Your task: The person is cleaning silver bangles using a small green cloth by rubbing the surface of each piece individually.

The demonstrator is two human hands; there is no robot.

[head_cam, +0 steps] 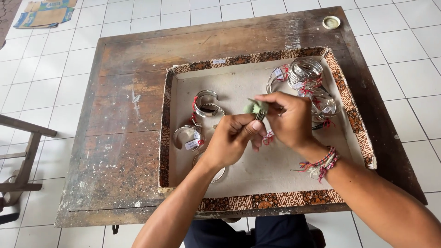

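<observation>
My left hand (233, 137) pinches a thin silver bracelet (260, 115) over the middle of a shallow tray (257, 201) with a patterned fabric rim. Pressed against that bracelet is a small pale green cloth pad (255, 107), held by my right hand (287, 120). A braided thread band circles my right wrist. Silver cuff bracelets (205, 102) with red threads and white tags lie at the tray's left. Further bangles (304, 73) are stacked at the tray's far right.
The tray rests on a worn wooden table (124, 138) over a white tiled floor. A small round lid (331, 22) sits at the table's far right corner. A wooden bench (20, 156) stands to the left; flattened cardboard (45, 13) lies on the floor far left.
</observation>
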